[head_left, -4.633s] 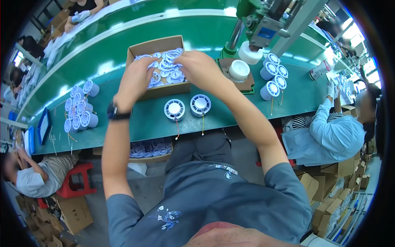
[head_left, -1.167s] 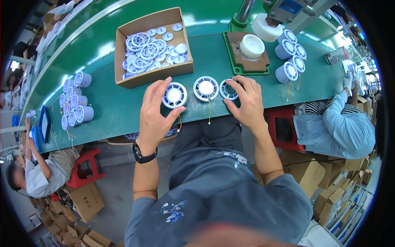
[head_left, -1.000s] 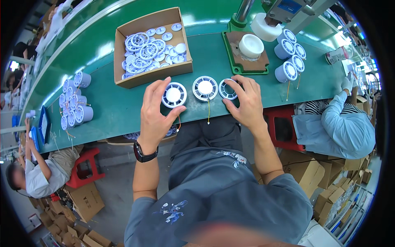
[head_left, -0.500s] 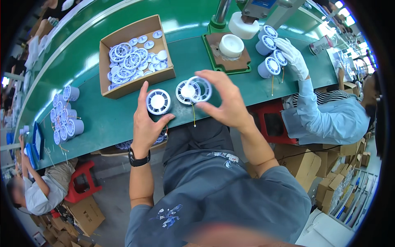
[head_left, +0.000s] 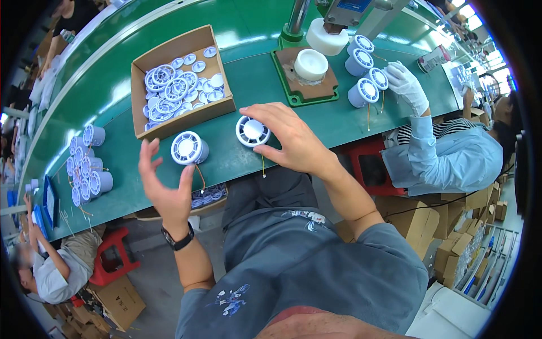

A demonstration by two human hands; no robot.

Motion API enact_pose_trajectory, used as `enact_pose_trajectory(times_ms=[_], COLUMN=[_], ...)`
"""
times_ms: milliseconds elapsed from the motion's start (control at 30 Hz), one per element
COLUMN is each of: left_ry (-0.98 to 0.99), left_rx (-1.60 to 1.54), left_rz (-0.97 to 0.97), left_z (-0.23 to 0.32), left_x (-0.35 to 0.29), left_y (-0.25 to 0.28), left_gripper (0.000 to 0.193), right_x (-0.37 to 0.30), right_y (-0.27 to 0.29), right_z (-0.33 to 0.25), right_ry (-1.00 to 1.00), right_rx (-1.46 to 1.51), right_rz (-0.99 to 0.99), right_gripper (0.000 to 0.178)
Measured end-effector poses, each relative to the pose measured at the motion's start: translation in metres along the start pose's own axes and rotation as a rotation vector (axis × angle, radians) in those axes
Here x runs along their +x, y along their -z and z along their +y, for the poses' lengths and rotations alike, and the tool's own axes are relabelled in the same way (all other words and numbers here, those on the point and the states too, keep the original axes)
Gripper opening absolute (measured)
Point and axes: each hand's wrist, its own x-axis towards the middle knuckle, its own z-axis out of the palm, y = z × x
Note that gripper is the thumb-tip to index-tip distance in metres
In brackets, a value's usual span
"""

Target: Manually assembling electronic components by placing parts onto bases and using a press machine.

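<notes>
Two white round housings with spoked, fan-like tops and thin wires stand on the green bench in front of me. My left hand point(head_left: 166, 189) is open, fingers spread, beside the left housing point(head_left: 189, 148), its thumb close to the lower edge. Around the rim of the right housing point(head_left: 252, 131) my right hand point(head_left: 291, 135) curves, thumb at the near side and fingers over the far side. A spoked ring appears seated on that housing's top; the fingers hide part of its right side.
A cardboard box point(head_left: 186, 121) of white rings and discs lies beyond my hands. Behind it to the right stands a press with a white round fixture point(head_left: 311, 65). More housings point(head_left: 90, 166) cluster at left. A co-worker's gloved hand point(head_left: 406, 87) is near several housings point(head_left: 363, 92) at right.
My right hand has brought the loose ring down onto the right housing. My left hand has opened and drawn away to the left from the left housing, which has shifted left.
</notes>
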Motion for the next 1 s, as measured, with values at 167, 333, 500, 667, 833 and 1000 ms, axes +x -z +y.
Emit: enact_pose_trajectory(times_ms=[167, 333, 500, 667, 833, 1000], left_ry=[-0.23, -0.121, 0.152, 0.278, 0.275, 0.236], left_rx=[-0.159, -0.252, -0.396, -0.562, -0.616, -0.664], left_rz=[0.026, -0.154, -0.149, -0.241, -0.202, -0.218], left_z=[0.047, 0.074, 0.063, 0.053, 0.052, 0.074], left_x=[-0.02, -0.011, 0.01, 0.009, 0.011, 0.038], left_y=[0.0, -0.051, -0.098, -0.106, -0.109, -0.115], left_gripper=[0.083, 0.077, 0.067, 0.062, 0.064, 0.061], right_x=[-0.007, -0.021, -0.042, -0.068, -0.067, -0.065], right_y=[0.001, -0.003, 0.01, 0.02, 0.021, 0.019], right_z=[0.001, 0.016, 0.032, 0.059, 0.064, 0.055], right_ry=[-0.02, -0.126, -0.169, -0.304, -0.336, -0.293], right_rx=[0.046, 0.165, 0.146, 0.259, 0.305, 0.221], right_rz=[0.056, 0.14, 0.239, 0.475, 0.568, 0.539], right_gripper=[0.071, 0.066, 0.055, 0.043, 0.033, 0.028])
